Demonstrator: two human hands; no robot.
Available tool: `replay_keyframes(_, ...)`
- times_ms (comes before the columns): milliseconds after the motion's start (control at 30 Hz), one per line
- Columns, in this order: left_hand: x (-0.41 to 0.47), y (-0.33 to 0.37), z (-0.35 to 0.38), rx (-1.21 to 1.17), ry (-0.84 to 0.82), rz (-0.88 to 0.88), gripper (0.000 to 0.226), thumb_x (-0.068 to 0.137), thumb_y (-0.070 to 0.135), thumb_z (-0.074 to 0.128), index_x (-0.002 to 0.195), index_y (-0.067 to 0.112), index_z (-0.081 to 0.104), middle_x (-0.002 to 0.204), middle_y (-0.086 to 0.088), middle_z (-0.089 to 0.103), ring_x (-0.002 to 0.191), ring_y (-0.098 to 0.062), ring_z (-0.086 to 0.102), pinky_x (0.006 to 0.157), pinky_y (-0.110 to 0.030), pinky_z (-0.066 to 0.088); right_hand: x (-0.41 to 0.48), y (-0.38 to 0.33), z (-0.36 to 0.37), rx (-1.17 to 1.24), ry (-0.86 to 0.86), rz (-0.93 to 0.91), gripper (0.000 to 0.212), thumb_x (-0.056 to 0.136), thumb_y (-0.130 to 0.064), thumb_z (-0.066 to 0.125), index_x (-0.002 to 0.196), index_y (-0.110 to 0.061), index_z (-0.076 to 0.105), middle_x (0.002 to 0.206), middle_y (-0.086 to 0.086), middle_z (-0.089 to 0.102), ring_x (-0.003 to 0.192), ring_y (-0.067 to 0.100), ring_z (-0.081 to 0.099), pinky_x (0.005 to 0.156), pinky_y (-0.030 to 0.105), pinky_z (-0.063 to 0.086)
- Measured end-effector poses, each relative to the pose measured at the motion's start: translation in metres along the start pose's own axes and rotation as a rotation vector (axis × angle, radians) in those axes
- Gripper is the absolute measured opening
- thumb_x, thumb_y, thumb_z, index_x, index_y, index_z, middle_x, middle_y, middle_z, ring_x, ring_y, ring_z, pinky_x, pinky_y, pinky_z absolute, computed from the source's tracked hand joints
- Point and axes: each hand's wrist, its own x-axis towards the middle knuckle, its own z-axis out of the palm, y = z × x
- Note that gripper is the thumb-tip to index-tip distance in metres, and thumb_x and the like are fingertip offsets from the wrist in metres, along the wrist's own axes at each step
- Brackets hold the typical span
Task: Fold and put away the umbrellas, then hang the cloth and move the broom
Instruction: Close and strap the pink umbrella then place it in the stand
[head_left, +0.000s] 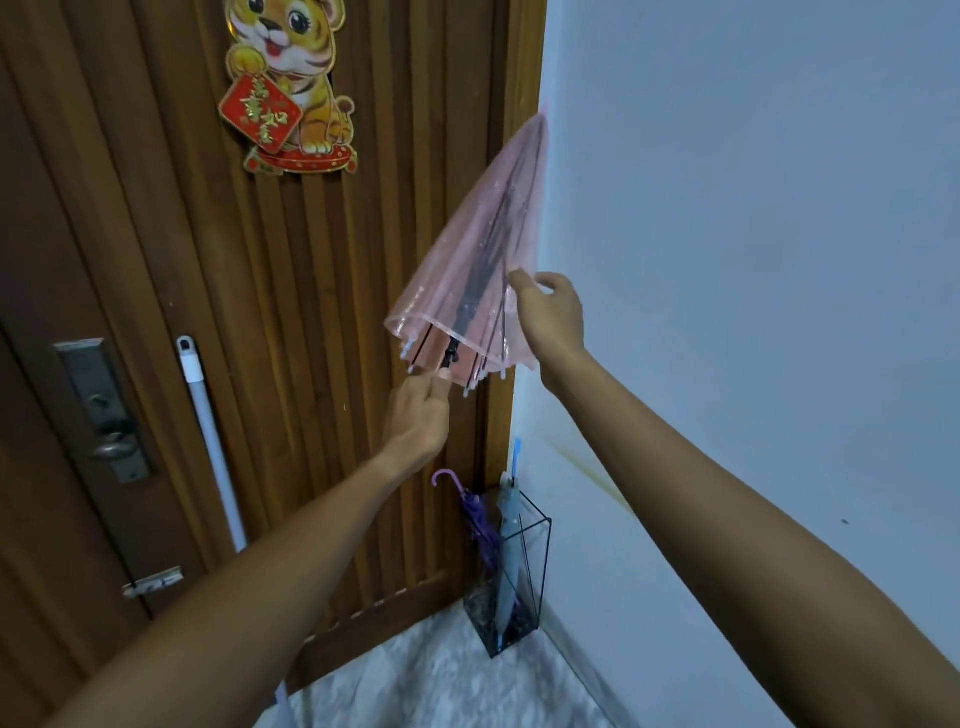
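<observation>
A half-closed pink see-through umbrella (485, 260) points tip-up toward the door frame in front of me. My left hand (418, 423) grips its handle just below the canopy's rim. My right hand (550, 312) pinches the canopy's right edge between thumb and fingers. Below, a wire umbrella stand (535, 587) on the floor holds a folded purple umbrella (475, 514) and a folded grey-blue umbrella (509, 545). A white broom handle (213, 447) leans against the door at the left. No cloth is in view.
A ribbed wooden door (260, 312) with a metal lock and lever handle (109, 441) fills the left side. A tiger sticker (291, 83) hangs high on it. A pale wall (753, 260) stands at the right, and marble floor (441, 675) lies below.
</observation>
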Motion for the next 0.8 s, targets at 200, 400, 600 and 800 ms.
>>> replay_keyframes(200, -0.033, 0.020, 0.013, -0.085, -0.062, 0.262, 0.049, 0.106, 0.024, 0.042, 0.058, 0.022, 0.034, 0.051, 0.009, 0.035, 0.049, -0.005, 0.037, 0.051, -0.027, 0.023, 0.022, -0.008, 0.014, 0.362, -0.040, 0.246, 0.132, 0.054, -0.071, 0.082, 0.156, -0.023, 0.014, 0.148, 0.008, 0.047, 0.129, 0.033, 0.052, 0.109, 0.054, 0.044)
replay_keyframes(400, -0.042, 0.022, 0.007, 0.007, -0.149, 0.331, 0.048, 0.106, 0.036, 0.039, 0.060, 0.023, 0.035, 0.052, 0.007, 0.038, 0.049, -0.009, 0.040, 0.054, -0.037, 0.030, 0.023, -0.004, 0.022, 0.268, 0.063, 0.169, 0.058, 0.069, -0.021, 0.073, 0.121, -0.013, 0.049, 0.108, 0.006, 0.064, 0.092, 0.027, 0.067, 0.088, 0.044, 0.058)
replay_keyframes(600, -0.032, 0.032, -0.019, 0.231, 0.273, 0.461, 0.030, 0.088, 0.044, 0.060, 0.069, 0.021, 0.054, 0.055, 0.006, 0.053, 0.052, -0.012, 0.054, 0.056, -0.031, 0.045, 0.016, 0.011, 0.009, 0.130, -0.069, 0.118, 0.056, 0.075, -0.022, 0.067, 0.126, -0.005, 0.049, 0.075, 0.006, 0.054, 0.046, 0.016, 0.048, 0.043, 0.024, 0.039)
replay_keyframes(800, 0.020, 0.061, -0.037, -0.176, 0.127, -0.109, 0.086, 0.075, 0.075, 0.063, 0.140, 0.023, 0.039, 0.136, 0.002, 0.051, 0.120, -0.018, 0.054, 0.101, -0.041, 0.045, -0.011, 0.013, 0.001, 0.048, -0.277, -0.075, 0.038, 0.081, -0.008, 0.067, 0.118, -0.007, 0.063, 0.088, 0.005, 0.071, 0.069, 0.013, 0.072, 0.051, 0.019, 0.053)
